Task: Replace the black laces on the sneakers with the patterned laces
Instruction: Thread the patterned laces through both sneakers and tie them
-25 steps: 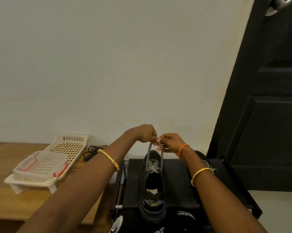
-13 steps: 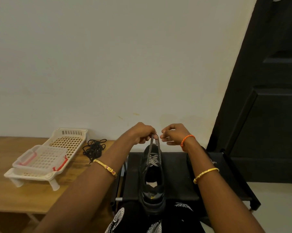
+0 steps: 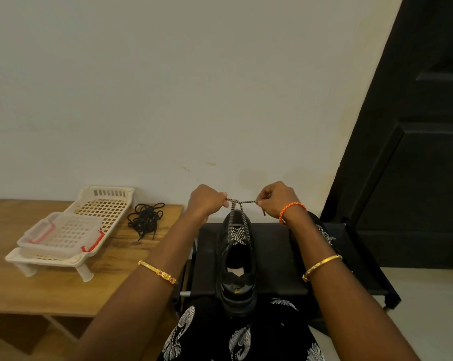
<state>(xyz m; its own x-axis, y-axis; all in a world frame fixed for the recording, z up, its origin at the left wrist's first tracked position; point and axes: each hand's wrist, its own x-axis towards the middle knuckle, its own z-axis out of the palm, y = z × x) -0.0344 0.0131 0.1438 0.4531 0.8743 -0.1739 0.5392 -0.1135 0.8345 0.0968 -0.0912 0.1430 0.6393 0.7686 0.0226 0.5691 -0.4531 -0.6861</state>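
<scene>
Left hand (image 3: 207,201) and right hand (image 3: 277,200) fingers each pinch a patterned lace (image 3: 239,201) end, stretched between them above the black sneaker (image 3: 237,261); small yellow heel logo, unreadable. Black laces (image 3: 146,220) lie left on counter (image 3: 37,290).

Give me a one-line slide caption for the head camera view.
Left hand and right hand pull the patterned lace ends apart above a black sneaker, removed black laces nearby.
</scene>
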